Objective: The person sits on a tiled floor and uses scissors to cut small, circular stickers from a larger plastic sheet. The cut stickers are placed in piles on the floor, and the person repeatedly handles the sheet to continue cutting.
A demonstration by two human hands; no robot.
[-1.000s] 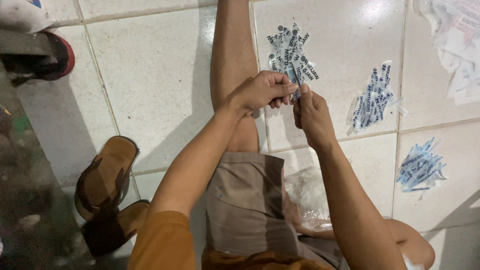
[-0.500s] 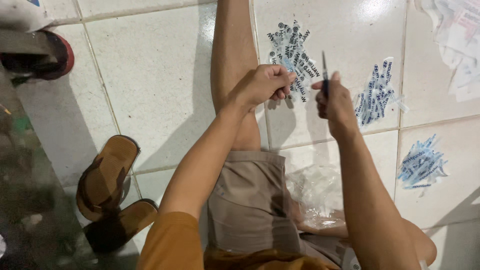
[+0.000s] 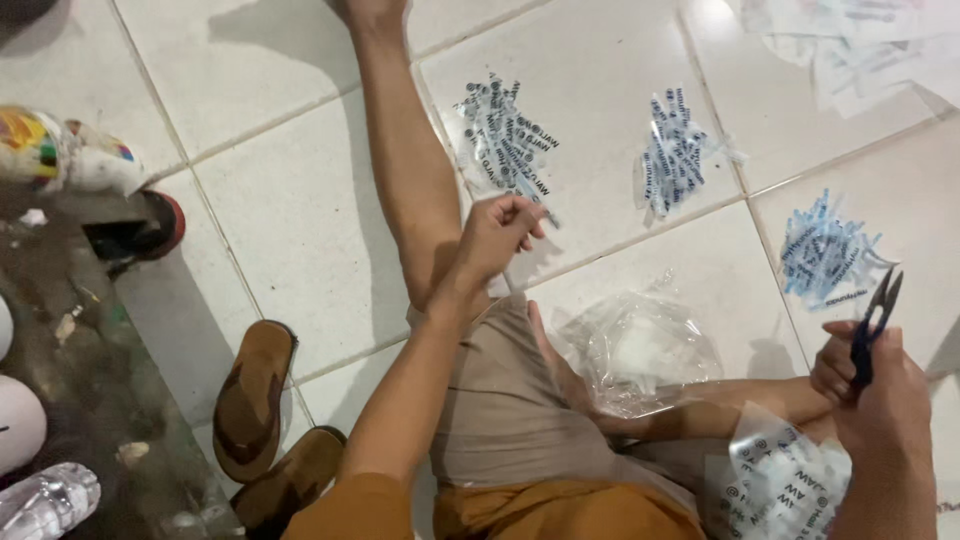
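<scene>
I sit on a white tiled floor (image 3: 290,210) with one leg stretched out. My left hand (image 3: 495,235) pinches a thin blue-printed plastic strip (image 3: 535,203) just below a pile of similar strips (image 3: 500,130). My right hand (image 3: 885,410) is at the lower right, above my knee, gripping small black snips (image 3: 872,320) with the blades pointing up. Two more piles of strips lie on the tiles, one in the middle (image 3: 675,150) and one at the right (image 3: 825,250).
A crumpled clear plastic bag (image 3: 640,350) lies by my thigh, and a printed bag (image 3: 780,480) rests on my lap. Brown sandals (image 3: 255,400) sit at the left beside a glass table (image 3: 90,400) with a bottle (image 3: 45,500). Papers (image 3: 860,40) lie top right.
My hands have parted. The right hand swung right and down with the snips, away from the left hand, which stays by the first pile holding a strip.
</scene>
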